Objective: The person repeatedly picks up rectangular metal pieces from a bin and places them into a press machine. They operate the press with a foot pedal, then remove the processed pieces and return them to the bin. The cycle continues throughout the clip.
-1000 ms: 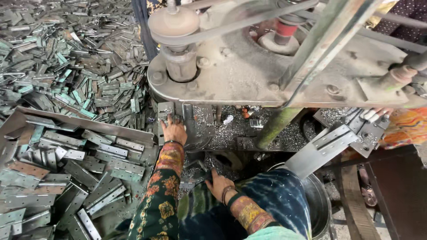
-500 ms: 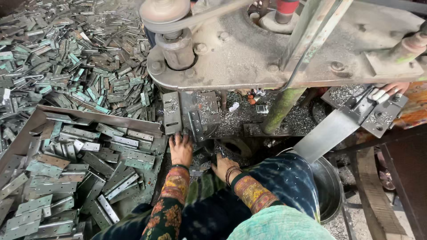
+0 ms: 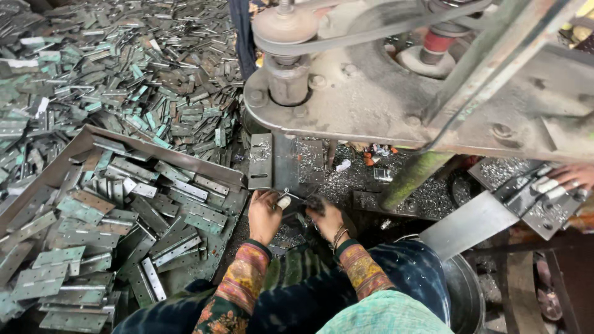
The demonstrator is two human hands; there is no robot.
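a: what can't you make out here?

b: the spot under the machine point(image 3: 396, 93) where both hands meet. it is dark and strewn with metal shavings point(image 3: 346, 176). the small piece point(image 3: 286, 199) at the fingertips is pale and partly covered, so its shape is unclear. the person's body is cut off at the bottom edge; only patterned sleeves and dark cloth show.

a: any packages or labels?

b: none that i can tell. a few small red and white scraps point(image 3: 374, 154) lie among the shavings behind the hands, too small to read as anything.

a: and the hands?

b: the left hand point(image 3: 265, 213) is curled, fingers bent down onto the small piece, pinching it at the fingertips. the right hand point(image 3: 327, 219), with bangles at the wrist, is closed just beside it, to the right; whether it grips something i cannot tell.

a: where does the piece lie?

b: between the two hands, touching the left fingertips, just in front of an upright grey plate point(image 3: 260, 161). to the left, a metal tray point(image 3: 161, 154) full of flat hinges point(image 3: 204, 216) sits near the left hand. another person's hand point(image 3: 572, 176) rests on a slanted plate point(image 3: 482, 219) at far right.
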